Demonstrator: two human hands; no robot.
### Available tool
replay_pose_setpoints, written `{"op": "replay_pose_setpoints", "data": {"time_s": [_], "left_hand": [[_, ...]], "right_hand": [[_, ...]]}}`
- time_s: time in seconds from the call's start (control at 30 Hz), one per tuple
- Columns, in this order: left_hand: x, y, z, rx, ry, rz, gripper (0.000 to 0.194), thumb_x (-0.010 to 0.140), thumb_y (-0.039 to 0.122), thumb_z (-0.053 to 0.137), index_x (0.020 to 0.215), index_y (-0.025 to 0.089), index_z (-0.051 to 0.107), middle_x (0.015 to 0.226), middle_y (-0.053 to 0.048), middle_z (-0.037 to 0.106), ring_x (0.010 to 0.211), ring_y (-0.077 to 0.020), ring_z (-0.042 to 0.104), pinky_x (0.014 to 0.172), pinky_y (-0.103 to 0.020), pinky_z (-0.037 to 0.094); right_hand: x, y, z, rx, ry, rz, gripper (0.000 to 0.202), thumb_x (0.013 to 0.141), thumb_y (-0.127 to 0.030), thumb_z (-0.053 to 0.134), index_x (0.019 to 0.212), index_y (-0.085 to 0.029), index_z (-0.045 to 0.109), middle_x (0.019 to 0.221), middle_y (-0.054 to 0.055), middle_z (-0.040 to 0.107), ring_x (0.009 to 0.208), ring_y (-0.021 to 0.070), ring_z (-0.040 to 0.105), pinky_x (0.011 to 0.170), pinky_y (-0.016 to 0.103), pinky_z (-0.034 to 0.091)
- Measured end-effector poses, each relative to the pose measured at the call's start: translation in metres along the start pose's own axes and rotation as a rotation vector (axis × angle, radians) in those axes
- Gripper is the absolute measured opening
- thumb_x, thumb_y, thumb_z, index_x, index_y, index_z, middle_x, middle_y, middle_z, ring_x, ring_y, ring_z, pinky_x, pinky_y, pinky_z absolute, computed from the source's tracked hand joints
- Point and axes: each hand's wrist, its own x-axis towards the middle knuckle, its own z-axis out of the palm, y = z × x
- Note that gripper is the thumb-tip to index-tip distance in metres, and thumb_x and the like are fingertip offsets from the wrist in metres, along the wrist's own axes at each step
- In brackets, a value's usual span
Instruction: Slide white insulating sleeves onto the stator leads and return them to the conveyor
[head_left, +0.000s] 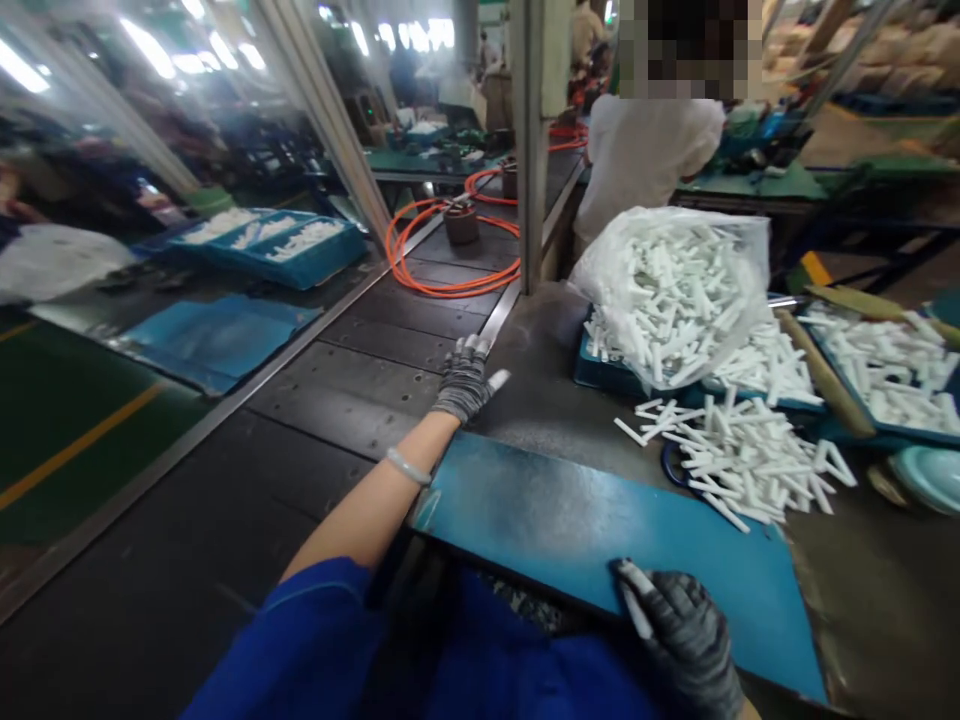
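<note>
My left hand (465, 378), in a grey striped glove with pale fingertips, reaches forward over the edge of the dark conveyor. Its fingers are stretched out beside the metal rail (498, 322), the thumb held apart, with nothing visible in the grip. My right hand (686, 625), in a similar glove, is closed above the near edge of a blue mat (555, 510). Pale finger parts and a small dark tip show at its front; what it holds, if anything, I cannot make out. Beyond the mat lies a loose pile of short white sticks (750, 455).
A clear plastic bag (600, 260) full of white sticks rests on a blue tray (611, 375). Another stick-filled tray (862, 415) stands at right. An orange hose (405, 270) coils on the conveyor (330, 385). A person in white (645, 150) is beyond the bag.
</note>
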Motion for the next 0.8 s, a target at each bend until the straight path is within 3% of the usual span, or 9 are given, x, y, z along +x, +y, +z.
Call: {"op": "replay_pose_setpoints", "data": {"time_s": [0.17, 0.33, 0.6, 0.8], "left_hand": [[0.038, -0.021, 0.03, 0.131, -0.093, -0.212, 0.072, 0.1, 0.049, 0.046, 0.156, 0.005, 0.038, 0.165, -0.024, 0.028, 0.155, -0.0427, 0.02, 0.123, -0.067, 0.015], [0.049, -0.036, 0.054, 0.198, -0.119, -0.315, 0.067, 0.103, 0.045, 0.041, 0.156, 0.006, 0.039, 0.165, -0.02, 0.031, 0.154, -0.0368, 0.026, 0.126, -0.061, 0.014], [0.041, -0.035, 0.051, 0.231, -0.058, -0.319, 0.057, 0.103, 0.04, 0.04, 0.153, 0.013, 0.046, 0.163, -0.015, 0.037, 0.152, -0.0342, 0.03, 0.126, -0.058, 0.018], [0.049, -0.039, 0.061, 0.207, -0.027, -0.351, 0.058, 0.103, 0.043, 0.037, 0.152, 0.013, 0.047, 0.163, -0.015, 0.037, 0.152, -0.0336, 0.031, 0.126, -0.055, 0.021]], "right_hand": [[-0.008, -0.004, 0.005, 0.012, 0.026, 0.064, 0.021, 0.104, -0.015, 0.05, 0.117, -0.017, 0.068, 0.08, 0.002, 0.067, 0.073, 0.0174, 0.058, 0.073, 0.03, 0.043], [-0.008, -0.003, 0.008, 0.004, 0.028, 0.074, 0.021, 0.104, -0.017, 0.051, 0.116, -0.017, 0.068, 0.079, 0.002, 0.067, 0.071, 0.0168, 0.057, 0.071, 0.03, 0.043], [-0.003, 0.005, 0.015, 0.056, 0.05, 0.032, 0.023, 0.105, -0.019, 0.046, 0.114, -0.017, 0.067, 0.077, 0.002, 0.067, 0.067, 0.0156, 0.059, 0.066, 0.027, 0.045], [-0.034, 0.006, 0.047, 0.014, 0.108, 0.128, 0.022, 0.103, -0.02, 0.049, 0.114, -0.021, 0.067, 0.074, 0.002, 0.065, 0.064, 0.0179, 0.059, 0.065, 0.03, 0.046]]}}
